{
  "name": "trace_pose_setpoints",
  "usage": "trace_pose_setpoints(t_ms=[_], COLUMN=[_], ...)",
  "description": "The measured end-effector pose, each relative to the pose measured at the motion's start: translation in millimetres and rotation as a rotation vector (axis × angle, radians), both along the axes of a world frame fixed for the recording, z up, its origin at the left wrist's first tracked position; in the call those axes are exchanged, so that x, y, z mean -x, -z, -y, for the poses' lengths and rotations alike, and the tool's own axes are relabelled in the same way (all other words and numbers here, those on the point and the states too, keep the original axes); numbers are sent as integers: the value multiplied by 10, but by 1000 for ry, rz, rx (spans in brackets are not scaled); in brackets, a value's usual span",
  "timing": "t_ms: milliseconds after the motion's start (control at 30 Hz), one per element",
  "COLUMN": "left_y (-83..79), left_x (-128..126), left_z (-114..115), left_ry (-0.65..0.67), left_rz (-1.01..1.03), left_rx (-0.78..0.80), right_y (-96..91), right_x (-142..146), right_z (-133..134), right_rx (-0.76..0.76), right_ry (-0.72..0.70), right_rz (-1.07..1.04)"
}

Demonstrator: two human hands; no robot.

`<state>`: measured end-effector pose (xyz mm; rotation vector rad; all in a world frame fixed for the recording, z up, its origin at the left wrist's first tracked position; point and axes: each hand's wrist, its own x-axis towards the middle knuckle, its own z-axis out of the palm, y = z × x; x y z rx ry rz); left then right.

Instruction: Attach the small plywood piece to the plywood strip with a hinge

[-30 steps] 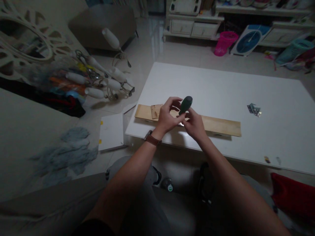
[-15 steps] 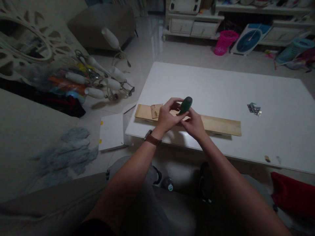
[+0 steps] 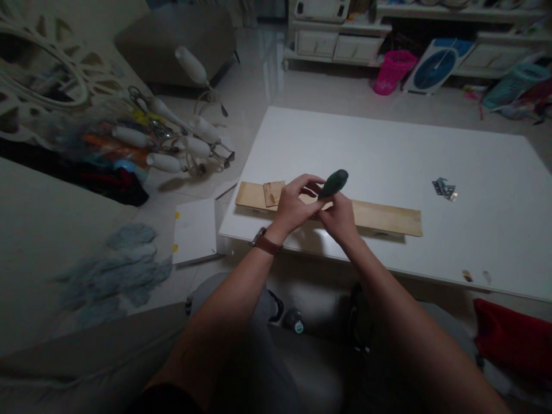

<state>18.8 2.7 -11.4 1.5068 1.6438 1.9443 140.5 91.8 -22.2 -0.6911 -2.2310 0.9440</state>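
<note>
My left hand [image 3: 297, 201] is curled around a screwdriver with a dark green handle [image 3: 333, 183], thumb and fingers closed near the handle's lower end. The handle leans up and to the right; its shaft and tip are hidden. Close beside it, my right hand [image 3: 339, 215] has its fingers bent together low by the wooden board, and what they pinch is hidden. A long pale wooden board [image 3: 386, 218] lies under both hands, raised a little off the white table [image 3: 366, 149]. Left of my hands, a small wooden piece with marks [image 3: 273, 194] rests on the board.
Small metal hardware pieces [image 3: 445, 188] lie on the table at the right, and two tiny items sit near its front edge. A white panel [image 3: 195, 231] and a lamp with several white shades [image 3: 192, 66] are on the left. A red cloth [image 3: 511, 339] hangs at the lower right.
The screwdriver handle has tilted further to the right. My right hand has shifted slightly up and left, while the board and small wooden piece stay in place.
</note>
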Motion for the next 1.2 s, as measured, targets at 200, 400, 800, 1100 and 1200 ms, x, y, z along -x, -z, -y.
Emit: trace_pose_setpoints(t_ms=[200, 400, 800, 1100, 1200], left_y=[-2, -2, 25, 18, 52], left_x=[16, 15, 55, 20, 37], left_z=[3, 13, 24, 8, -4], left_ry=[-44, -47, -1, -16, -32], left_rz=[-37, -75, -58, -77, -11], left_rx=[-33, 41, 26, 69, 76], right_y=[-97, -72, -79, -40, -42], right_x=[-43, -51, -43, -10, 0], right_z=[-17, 16, -29, 31, 8], right_rx=[148, 20, 229, -3, 87], right_ry=[-150, -60, -166, -50, -102], right_rz=[-1, 55, -5, 39, 7])
